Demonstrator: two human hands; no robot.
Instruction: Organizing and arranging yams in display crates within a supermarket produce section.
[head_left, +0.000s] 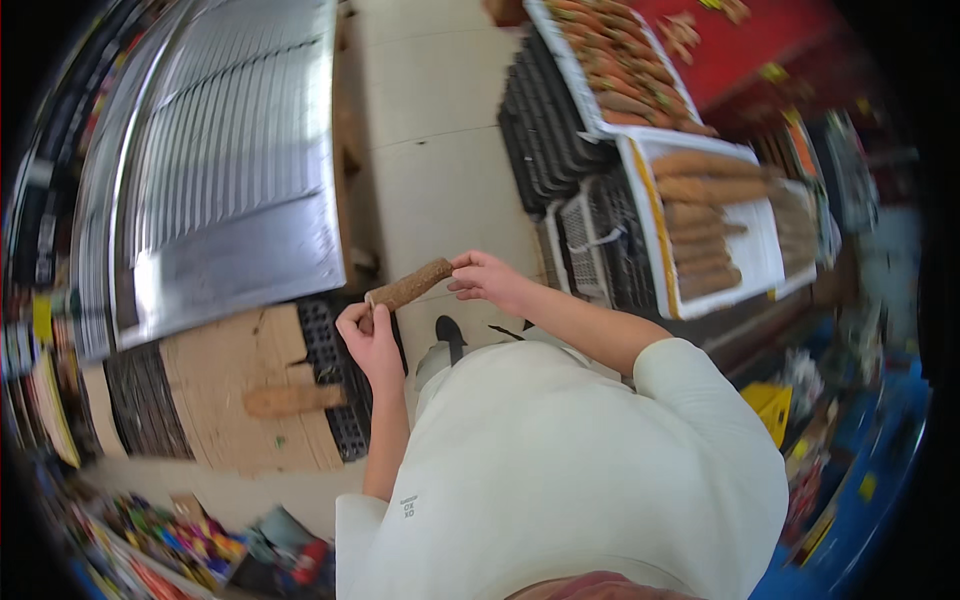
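Observation:
A short brown yam-like root piece (411, 285) with rough skin spans the gap between my two hands, above the tiled floor. Its left end, where a pale cut face shows, is pinched between the thumb and fingers of my left hand (369, 337). At the other end, the fingertips of my right hand (484, 281) touch the root, with some fingers apart; whether they grip it, I cannot tell. Long brown roots (701, 217) lie in a white foam box (757, 262) at the right, beyond my right hand.
A ridged metal display surface (232, 150) stands at the upper left. Below it, cardboard (217, 382) with an orange-brown piece (292, 400) lies beside a black crate (341, 420). Carrots (622, 60) fill another foam box above stacked black crates (547, 120). A red surface holds ginger-like roots (679, 34).

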